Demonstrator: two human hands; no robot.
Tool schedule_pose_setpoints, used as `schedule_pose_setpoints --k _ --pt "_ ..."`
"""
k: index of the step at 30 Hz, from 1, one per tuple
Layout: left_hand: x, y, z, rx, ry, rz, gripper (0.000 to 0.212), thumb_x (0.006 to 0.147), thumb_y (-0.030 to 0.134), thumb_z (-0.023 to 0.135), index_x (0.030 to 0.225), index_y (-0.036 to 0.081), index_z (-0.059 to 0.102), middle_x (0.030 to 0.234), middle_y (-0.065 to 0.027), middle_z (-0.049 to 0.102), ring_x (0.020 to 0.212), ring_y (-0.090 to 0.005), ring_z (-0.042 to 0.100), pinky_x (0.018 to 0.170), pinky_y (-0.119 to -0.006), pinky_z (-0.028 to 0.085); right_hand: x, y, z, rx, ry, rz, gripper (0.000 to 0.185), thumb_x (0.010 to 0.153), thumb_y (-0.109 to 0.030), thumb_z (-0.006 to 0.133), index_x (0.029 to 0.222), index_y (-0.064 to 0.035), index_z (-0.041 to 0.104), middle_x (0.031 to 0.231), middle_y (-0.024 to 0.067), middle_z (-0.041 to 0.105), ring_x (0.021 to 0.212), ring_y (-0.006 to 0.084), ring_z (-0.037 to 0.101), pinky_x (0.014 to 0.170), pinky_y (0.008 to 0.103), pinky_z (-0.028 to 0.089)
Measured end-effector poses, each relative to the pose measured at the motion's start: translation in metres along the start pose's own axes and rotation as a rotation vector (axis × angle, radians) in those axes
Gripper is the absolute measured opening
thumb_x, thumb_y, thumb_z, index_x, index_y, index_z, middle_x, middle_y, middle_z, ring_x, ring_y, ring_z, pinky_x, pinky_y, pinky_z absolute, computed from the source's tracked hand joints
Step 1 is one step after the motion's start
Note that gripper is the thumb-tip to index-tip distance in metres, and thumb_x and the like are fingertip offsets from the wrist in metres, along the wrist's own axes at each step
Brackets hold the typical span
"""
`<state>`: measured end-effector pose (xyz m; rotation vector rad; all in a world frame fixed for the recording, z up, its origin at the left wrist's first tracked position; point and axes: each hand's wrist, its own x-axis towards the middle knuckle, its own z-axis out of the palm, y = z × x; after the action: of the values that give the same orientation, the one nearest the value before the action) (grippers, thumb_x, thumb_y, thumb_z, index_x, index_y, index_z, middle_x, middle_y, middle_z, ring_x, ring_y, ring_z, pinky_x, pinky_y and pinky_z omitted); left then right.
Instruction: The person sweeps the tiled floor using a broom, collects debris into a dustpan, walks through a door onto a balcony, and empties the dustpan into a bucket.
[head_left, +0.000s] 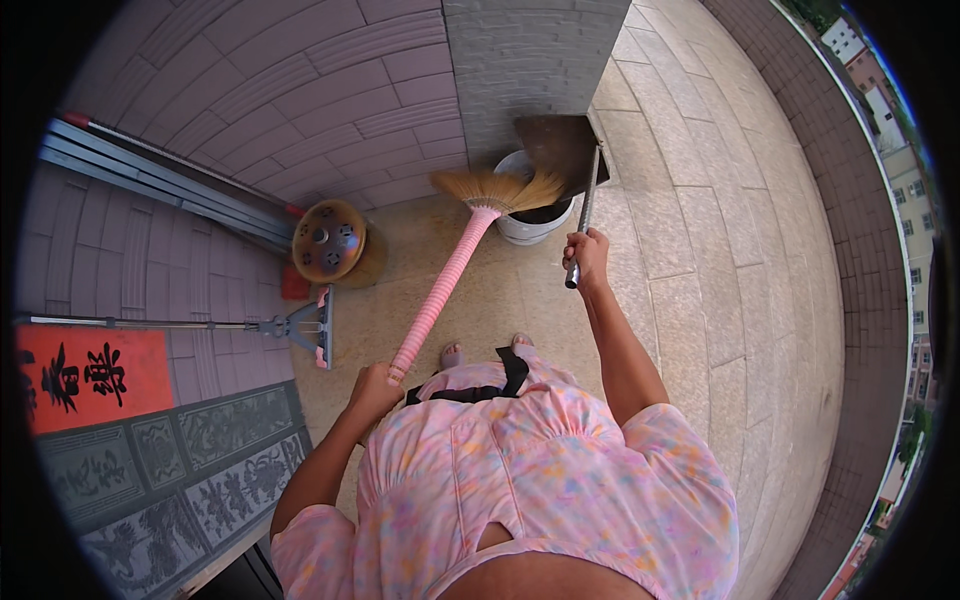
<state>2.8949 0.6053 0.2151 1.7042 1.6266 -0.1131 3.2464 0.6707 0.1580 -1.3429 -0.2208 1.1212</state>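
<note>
My left hand (377, 391) grips the lower end of a broom's pink ribbed handle (444, 295). The broom's straw bristles (499, 189), slightly blurred, fan out over the left rim of a pale bucket (529, 231). Closed around the metal handle of a dustpan is my right hand (587, 259). The dark dustpan pan (559, 146) is tilted above the bucket, and its edges are blurred. Dark matter shows inside the bucket, but most of its contents are hidden by bristles and pan.
A round metal burner bin with a pierced lid (328, 241) stands in the left corner. Beside it a squeeze mop (319, 327) leans on the wall, below several long metal poles (169, 180). A grey textured pillar (529, 67) rises behind the bucket. A low brick parapet (855, 315) bounds the tiled floor (697, 247).
</note>
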Motion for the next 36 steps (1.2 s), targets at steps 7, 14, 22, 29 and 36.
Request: schedule_pose_setpoints --k 7,14,22,29,36 --pt "-0.045 -0.033 -0.01 -0.05 0.03 0.002 0.015 0.056 0.009 0.054 0.065 -0.002 0.05 0.062 -0.02 0.051 0.06 -0.0313 0.052 0.051 -0.034 0.039 0.011 0.008 -0.004 -0.043 0.034 -0.026 0.007 0.064 -0.001 0.042 0.059 -0.0033 0.037 0.044 0.0035 0.037 0.032 0.011 0.036 0.026 0.0231 0.029" --pt "-0.058 -0.019 -0.031 -0.086 0.113 0.023 0.014 0.053 0.005 0.051 0.065 -0.002 0.049 0.054 -0.014 0.05 0.047 -0.019 0.049 0.046 -0.029 0.037 0.01 0.001 -0.01 -0.069 0.029 -0.002 0.007 0.063 0.0 0.042 0.059 -0.0029 0.037 0.044 0.0039 0.037 0.033 0.0116 0.036 0.027 0.0234 0.029" --pt "-0.059 -0.016 -0.038 -0.02 0.046 -0.02 0.013 0.052 0.004 0.051 0.064 -0.002 0.049 0.055 -0.0162 0.05 0.051 -0.0229 0.051 0.047 -0.031 0.038 0.027 -0.012 -0.013 0.02 0.064 -0.033 0.007 0.062 0.0 0.042 0.059 -0.0019 0.037 0.045 0.0049 0.038 0.033 0.0119 0.037 0.027 0.0236 0.03" --pt "-0.073 -0.036 -0.021 -0.053 0.01 -0.045 0.01 0.063 0.006 0.05 0.068 -0.003 0.051 0.059 -0.0183 0.051 0.052 -0.023 0.051 0.049 -0.031 0.038 0.03 -0.013 -0.013 0.007 0.098 -0.041 0.006 0.063 0.001 0.041 0.06 -0.0023 0.037 0.046 0.0049 0.038 0.034 0.0116 0.037 0.027 0.0236 0.028" --pt "-0.082 -0.042 -0.019 -0.164 0.037 -0.043 0.01 0.062 0.005 0.051 0.067 -0.003 0.049 0.053 -0.0121 0.048 0.051 -0.0116 0.045 0.048 -0.028 0.037 0.021 -0.007 -0.013 -0.006 0.066 -0.02 0.008 0.063 0.0 0.041 0.059 -0.0026 0.035 0.045 0.0052 0.038 0.033 0.0123 0.037 0.027 0.0242 0.03"
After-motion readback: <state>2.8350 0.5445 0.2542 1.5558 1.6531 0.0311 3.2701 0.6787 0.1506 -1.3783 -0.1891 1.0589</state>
